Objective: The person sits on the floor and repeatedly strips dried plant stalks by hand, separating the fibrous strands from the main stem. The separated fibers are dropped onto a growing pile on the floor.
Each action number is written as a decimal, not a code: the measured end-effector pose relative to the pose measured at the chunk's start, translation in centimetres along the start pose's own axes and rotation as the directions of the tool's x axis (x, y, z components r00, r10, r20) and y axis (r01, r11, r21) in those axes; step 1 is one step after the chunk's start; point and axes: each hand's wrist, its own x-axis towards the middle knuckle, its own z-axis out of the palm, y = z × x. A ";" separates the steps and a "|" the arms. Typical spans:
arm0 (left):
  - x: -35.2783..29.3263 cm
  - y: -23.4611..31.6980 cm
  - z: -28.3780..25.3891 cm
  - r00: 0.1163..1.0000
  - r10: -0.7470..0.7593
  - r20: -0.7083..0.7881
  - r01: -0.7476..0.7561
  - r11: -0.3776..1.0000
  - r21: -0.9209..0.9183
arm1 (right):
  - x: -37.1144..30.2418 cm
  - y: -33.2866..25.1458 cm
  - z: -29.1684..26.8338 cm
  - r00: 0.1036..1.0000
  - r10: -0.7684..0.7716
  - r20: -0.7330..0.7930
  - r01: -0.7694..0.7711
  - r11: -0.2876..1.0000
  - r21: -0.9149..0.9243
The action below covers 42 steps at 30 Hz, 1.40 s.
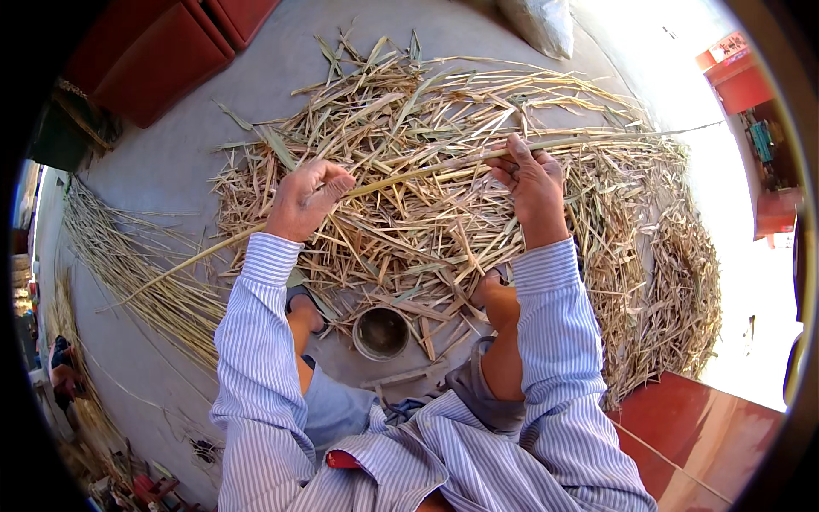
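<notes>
A long, thin yellow-green reed stalk (418, 173) stretches slantwise in front of me, its thick end low at the left and its thin tip far to the right. My left hand (309, 202) is closed around it left of the middle. Further along, the thumb and fingers of my right hand (533, 181) pinch the same stalk. Below both hands spreads a wide heap of dry, peeled leaf sheaths and strips (409, 230). A small round metal bowl (381, 333) with dark contents, hard to make out, stands on the floor between my feet.
A bundle of long thin stalks (162, 277) lies on the grey floor at my left. Red padded furniture (162, 64) stands far left, and a pale sack (539, 26) at the far edge. A red surface (674, 427) is at the near right. Bright light washes out the right.
</notes>
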 end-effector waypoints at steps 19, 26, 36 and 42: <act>0.0 4.5 -1.7 0.973 0.228 0.016 -0.215 0.889 0.405 | -0.9 0.6 2.1 0.989 0.035 0.143 -0.054 0.989 0.136; -1.4 0.6 -7.4 1.000 -0.003 -0.027 0.019 0.814 0.580 | 0.9 -1.3 -1.0 0.999 -0.015 0.042 0.011 0.995 0.102; 1.9 5.0 3.5 0.924 0.356 -0.139 -0.304 0.904 0.300 | -3.4 2.5 6.3 0.971 0.009 0.238 -0.038 0.993 0.115; 1.9 6.6 2.8 0.979 -0.125 -0.162 0.084 0.968 -0.237 | -3.4 2.3 5.7 0.981 0.028 0.190 -0.037 0.998 0.048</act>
